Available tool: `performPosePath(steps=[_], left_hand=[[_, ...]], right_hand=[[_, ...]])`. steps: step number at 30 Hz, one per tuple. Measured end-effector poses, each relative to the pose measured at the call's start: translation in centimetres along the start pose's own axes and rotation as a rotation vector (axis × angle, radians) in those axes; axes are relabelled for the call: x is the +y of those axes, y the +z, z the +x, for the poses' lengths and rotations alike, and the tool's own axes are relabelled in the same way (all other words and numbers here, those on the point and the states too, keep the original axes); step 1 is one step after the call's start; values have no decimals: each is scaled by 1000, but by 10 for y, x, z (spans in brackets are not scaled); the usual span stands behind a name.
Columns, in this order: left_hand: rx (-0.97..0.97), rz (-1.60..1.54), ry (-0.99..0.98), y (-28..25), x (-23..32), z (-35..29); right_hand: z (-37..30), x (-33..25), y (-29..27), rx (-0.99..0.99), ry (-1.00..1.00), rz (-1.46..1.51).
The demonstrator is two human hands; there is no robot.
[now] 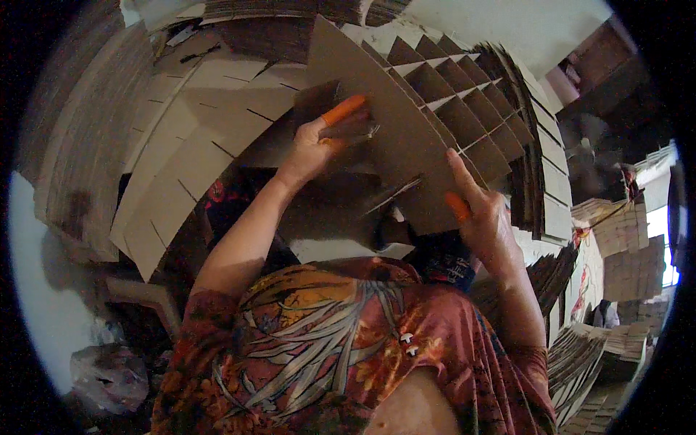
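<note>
A cardboard divider grid (471, 94) with open square cells is tilted up in front of me. Its broad near panel (406, 123) faces me. My right hand (482, 221) is closed on the right end of this divider, one finger along the panel's top edge and an orange-covered fingertip lower down. Close to the panel's left part, my left hand (322, 138) has orange coverings on its fingers. Those fingers are bent round a blurred brown cardboard piece (349, 125), whose full shape I cannot make out. Another slotted flap (395, 194) sticks out below the panel.
Slotted cardboard sheets (210, 116) lie to the left, beside a tall stack of cardboard (80, 138). More stacked dividers (547, 159) stand at the right. A fan (589, 141) is beyond them. A plastic bag (109, 377) sits at lower left.
</note>
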State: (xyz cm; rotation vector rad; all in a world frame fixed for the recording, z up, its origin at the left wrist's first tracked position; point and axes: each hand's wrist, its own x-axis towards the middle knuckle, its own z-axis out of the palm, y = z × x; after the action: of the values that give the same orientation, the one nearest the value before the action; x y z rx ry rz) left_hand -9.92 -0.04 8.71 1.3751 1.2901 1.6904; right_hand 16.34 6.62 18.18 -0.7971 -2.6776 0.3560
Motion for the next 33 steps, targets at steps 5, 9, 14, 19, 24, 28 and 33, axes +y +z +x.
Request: performPosePath(steps=[5, 9, 14, 19, 24, 28, 33], left_hand=[[11, -247, -147, -6, -3, -2], [22, -124, 22, -3, -15, -5], [355, 227, 245, -13, -31, -27], [830, 399, 276, -27, -39, -23], [531, 230, -77, -23, -30, -6], [366, 406, 115, -26, -7, 9], [88, 612, 29, -42, -4, 31]], right_hand=[[-2, 3, 3, 57, -78, 56], [-7, 2, 14, 32, -66, -24], [-9, 2, 7, 34, -62, -28], [-23, 8, 17, 27, -44, 69], [-25, 6, 11, 4, -60, 40], [-29, 3, 9, 2, -48, 59], [-32, 1, 9, 8, -23, 45]])
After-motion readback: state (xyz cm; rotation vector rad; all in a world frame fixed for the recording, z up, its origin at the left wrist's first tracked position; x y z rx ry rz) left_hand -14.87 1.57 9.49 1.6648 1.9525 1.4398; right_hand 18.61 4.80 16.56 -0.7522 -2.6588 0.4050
